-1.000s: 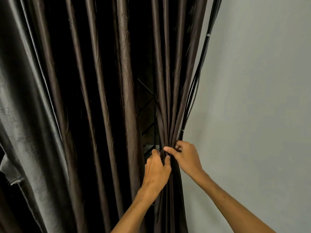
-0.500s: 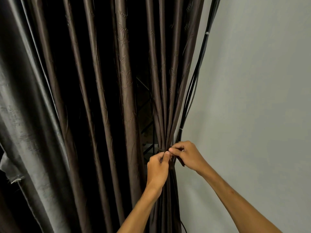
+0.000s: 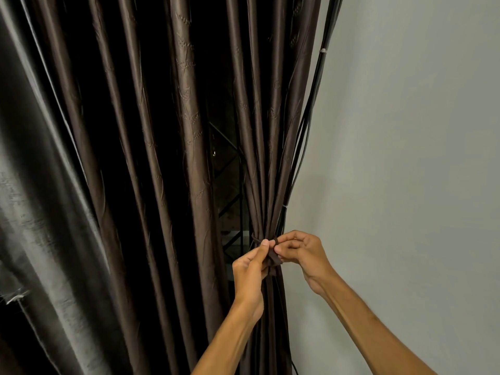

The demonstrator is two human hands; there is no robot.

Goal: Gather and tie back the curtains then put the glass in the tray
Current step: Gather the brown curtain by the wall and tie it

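Observation:
A dark brown curtain (image 3: 189,147) with a leaf pattern hangs in long folds across the left and middle. Its right edge is bunched into a narrow bundle beside the wall. A thin brown tie band (image 3: 273,259) wraps that bundle at waist height. My left hand (image 3: 250,269) pinches one end of the band between thumb and forefinger. My right hand (image 3: 300,253) pinches the other end, fingertips almost touching the left hand's. No glass or tray is in view.
A pale grey wall (image 3: 405,158) fills the right side. Black cables (image 3: 311,109) with white clips run down the wall right next to the curtain bundle. A shinier grey curtain panel (image 3: 35,212) hangs at the far left. A dark window grille shows through a gap.
Both hands have gone from gripping the curtain bundle to pinching the ends of the tie band in front of it. The band now sits wrapped around the gathered folds.

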